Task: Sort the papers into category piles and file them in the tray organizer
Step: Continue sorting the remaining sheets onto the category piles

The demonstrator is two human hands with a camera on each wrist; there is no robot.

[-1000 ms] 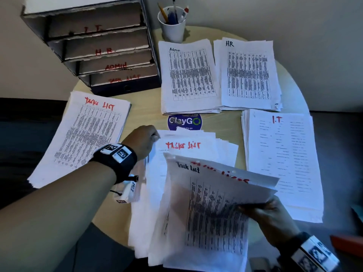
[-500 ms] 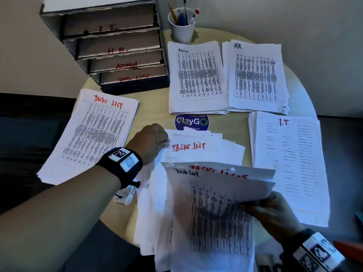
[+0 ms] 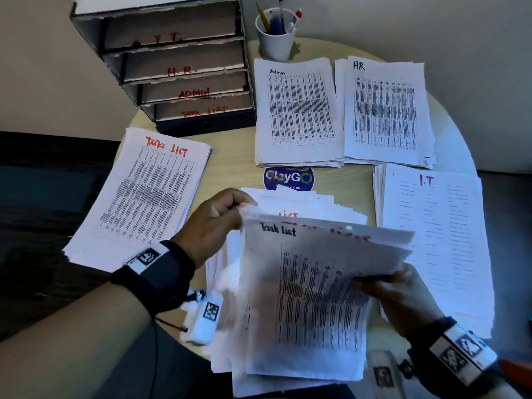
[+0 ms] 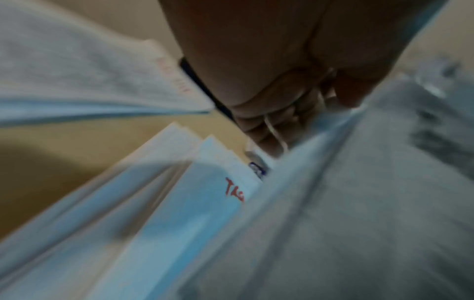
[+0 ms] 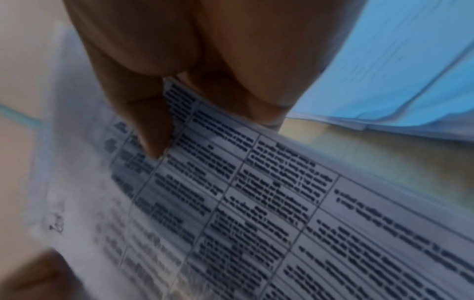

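Note:
My right hand [image 3: 383, 280] grips the right edge of a few lifted sheets [image 3: 311, 298], the top one headed "Task List" in black. My left hand [image 3: 241, 207] pinches their upper left corner. In the right wrist view my thumb [image 5: 151, 125] presses on the printed table of the sheet [image 5: 256, 203]. Under them lies the unsorted stack [image 3: 311, 203], fanned out, with red lettering showing. Sorted piles lie around it: Task List [image 3: 144, 194] at the left, Admin [image 3: 296, 110] and HR [image 3: 385, 108] at the back, I.T [image 3: 437, 240] at the right. The tray organizer [image 3: 178, 61] stands back left.
A white cup of pens [image 3: 276, 33] stands behind the Admin pile. A blue round sticker [image 3: 288, 177] marks the bare round table [image 3: 230, 168] between the piles. The table's front edge runs under my forearms, and a wall is close behind.
My left hand has moved from the unsorted stack's top left up to the lifted sheets' corner and now pinches it. The right hand has raised the sheets slightly.

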